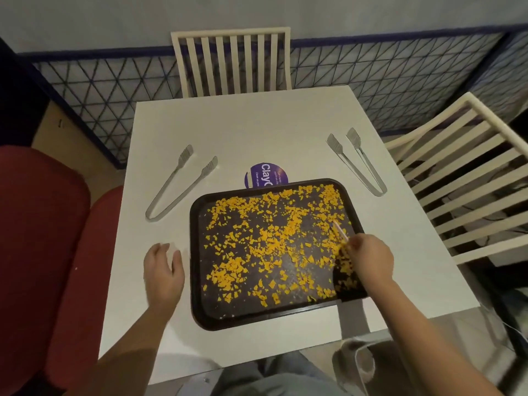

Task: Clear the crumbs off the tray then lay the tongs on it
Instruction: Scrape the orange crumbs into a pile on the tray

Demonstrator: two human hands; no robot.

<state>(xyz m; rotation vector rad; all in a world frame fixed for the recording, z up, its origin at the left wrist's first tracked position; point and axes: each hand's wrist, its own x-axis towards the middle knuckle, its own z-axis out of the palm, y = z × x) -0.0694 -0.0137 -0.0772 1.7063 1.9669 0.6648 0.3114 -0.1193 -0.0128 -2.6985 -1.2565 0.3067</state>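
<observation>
On tray (200, 281), scattered orange crumbs (271, 241)

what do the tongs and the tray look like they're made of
Both tongs, left pair and right pair, look like brushed metal: grey with a dull sheen. The tray looks like dark brown plastic, with a moulded rounded rim, though that is uncertain.

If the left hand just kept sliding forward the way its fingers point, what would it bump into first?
Probably the left tongs. The left hand is open over bare table beside the tray, fingers pointing away from the person. The tongs' looped end lies first on that line, though the hand's height above the table is unclear.
</observation>
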